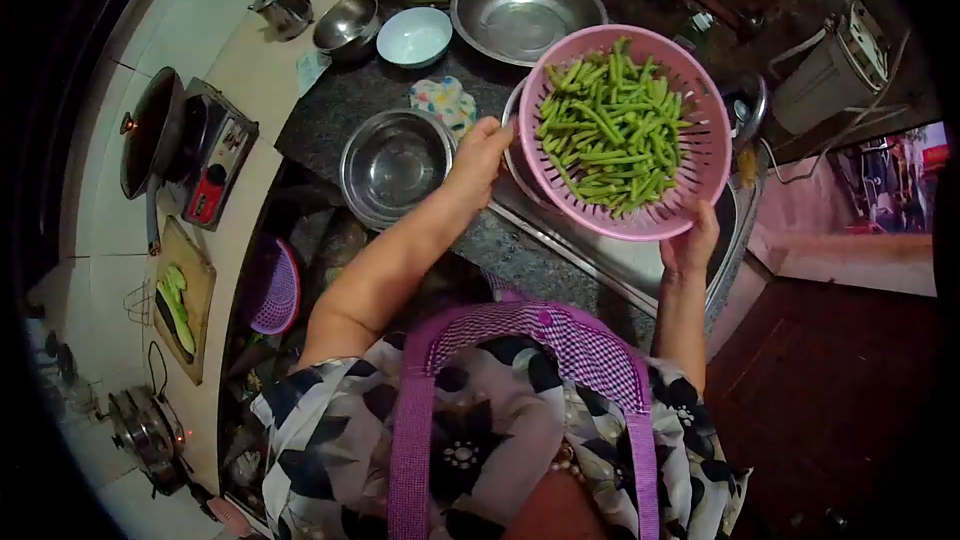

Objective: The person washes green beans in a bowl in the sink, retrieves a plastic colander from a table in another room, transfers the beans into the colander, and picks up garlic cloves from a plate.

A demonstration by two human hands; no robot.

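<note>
A pink plastic colander (712, 175) full of cut green beans (615, 130) is held over the sink (640, 260), tilted a little towards me. My left hand (478, 162) is closed at the colander's left rim, its fingertips partly hidden. My right hand (692, 237) grips the lower right rim, the thumb on top and the other fingers beneath. Behind the colander's left side shows the pale rim of another round vessel (512, 155), mostly covered. Just left of my left hand stands a steel bowl (398, 168).
Along the back of the counter are a wide steel basin (525, 12), a white bowl (414, 37) and a small steel bowl (346, 25). A patterned cloth (443, 103) lies nearby. At left are a stove (215, 165), a wok (150, 135) and a cutting board (198, 285) with sliced green vegetable.
</note>
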